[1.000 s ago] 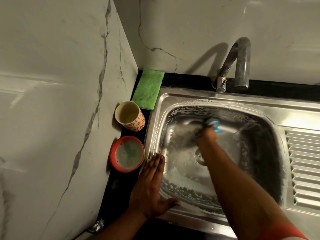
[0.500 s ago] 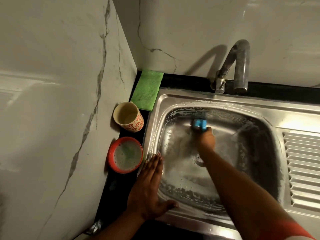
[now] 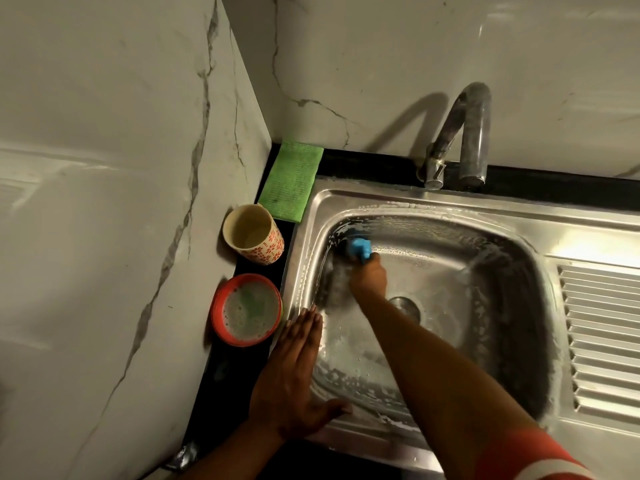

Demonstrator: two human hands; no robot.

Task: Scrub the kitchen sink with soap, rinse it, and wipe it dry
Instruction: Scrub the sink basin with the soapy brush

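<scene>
The steel sink [image 3: 512, 216] has a wet basin with soap foam along its walls and a round drain [image 3: 407, 306] in the middle. My right hand [image 3: 369, 278] reaches into the basin and grips a blue scrub brush [image 3: 360, 249], whose head presses against the far left corner of the basin. My left hand [image 3: 294, 372] lies flat with straight fingers on the sink's left rim. A red bowl [image 3: 221, 327] of foamy soap water stands on the black counter left of the sink.
A patterned cup [image 3: 254, 233] stands behind the red bowl, and a green cloth [image 3: 292, 180] lies in the back corner. The tap [image 3: 464, 133] arches over the back rim with no water running. A ribbed drainboard [image 3: 602, 337] lies to the right. Marble walls close the left and back.
My right hand has swept the blue brush leftward across the back of the basin into the far left corner. My left hand has stayed flat on the rim.
</scene>
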